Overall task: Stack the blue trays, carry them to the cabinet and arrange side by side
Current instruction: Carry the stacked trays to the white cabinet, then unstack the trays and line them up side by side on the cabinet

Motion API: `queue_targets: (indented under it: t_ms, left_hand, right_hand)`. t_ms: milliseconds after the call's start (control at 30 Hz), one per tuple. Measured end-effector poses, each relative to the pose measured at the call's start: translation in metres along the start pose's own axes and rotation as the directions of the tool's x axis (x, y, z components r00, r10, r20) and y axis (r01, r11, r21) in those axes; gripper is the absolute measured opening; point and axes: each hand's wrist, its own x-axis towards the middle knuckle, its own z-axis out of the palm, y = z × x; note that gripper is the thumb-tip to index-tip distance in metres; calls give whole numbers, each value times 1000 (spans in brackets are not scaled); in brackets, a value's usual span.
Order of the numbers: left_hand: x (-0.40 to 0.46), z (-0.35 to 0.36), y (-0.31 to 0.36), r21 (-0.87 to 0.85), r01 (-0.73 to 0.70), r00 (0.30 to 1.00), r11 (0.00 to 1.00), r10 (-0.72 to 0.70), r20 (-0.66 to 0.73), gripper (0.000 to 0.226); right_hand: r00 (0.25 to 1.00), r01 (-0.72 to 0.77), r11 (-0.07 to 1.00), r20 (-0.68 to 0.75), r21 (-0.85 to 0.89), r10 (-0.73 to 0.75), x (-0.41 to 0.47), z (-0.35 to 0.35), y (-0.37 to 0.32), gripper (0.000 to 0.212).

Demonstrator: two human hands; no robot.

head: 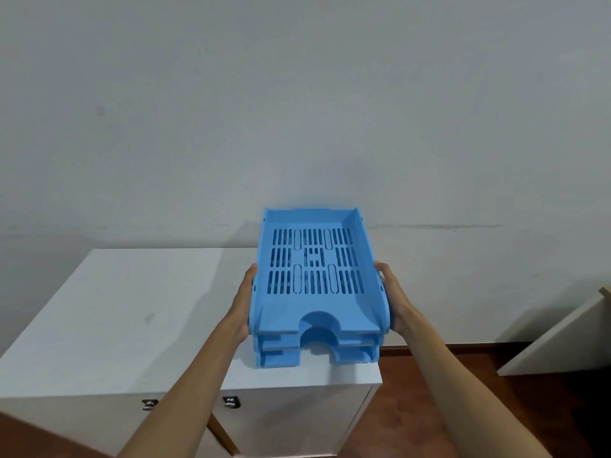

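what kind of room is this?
Probably an office or a plain storage room, though it could be a home. Cues: stacked blue trays of the desk-paper kind, a white cabinet with locks against a bare wall, and wood-look flooring.

The cabinet top [115, 309] lies bare left of the stacked trays [315, 292]; the wall [297, 110] blocks passage just behind them.

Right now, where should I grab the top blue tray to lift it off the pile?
Take the top blue tray by its two long side walls, one hand from each side, as the left hand and right hand grip the stack now. The walls stand tall and straight; the curved front cutout gives little hold.
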Motion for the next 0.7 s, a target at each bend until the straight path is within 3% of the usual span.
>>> queue_targets:
  t_ms: [133,267,367,433,567,700]
  left_hand:
    - [-1,-2,9,111,-48,995,993,56,-77,57]
    - [-2,7,13,211,-86,982,974,118,-145,67]
    - [-15,23,19,291,-159,967,944,208,-147,41]
    - [-19,26,23,315,-164,963,935,221,-155,37]
    - [-17,9,33,346,-172,961,922,235,-148,51]
    - [-30,-19,59,316,-217,951,924,273,-145,44]
  right_hand:
    - [992,12,995,-127,-104,-25,-2,0,-11,67]
    - [976,35,978,-203,-206,-77,-7,17,-23,57]
    - [963,93,928,-204,-361,-176,-13,27,-28,55]
    - [958,125,919,-196,-374,-210,-19,32,-33,50]
    - [942,175,902,-198,-396,-269,-25,48,-48,53]
    - [924,199,891,-224,-408,-309,-24,83,-56,59]
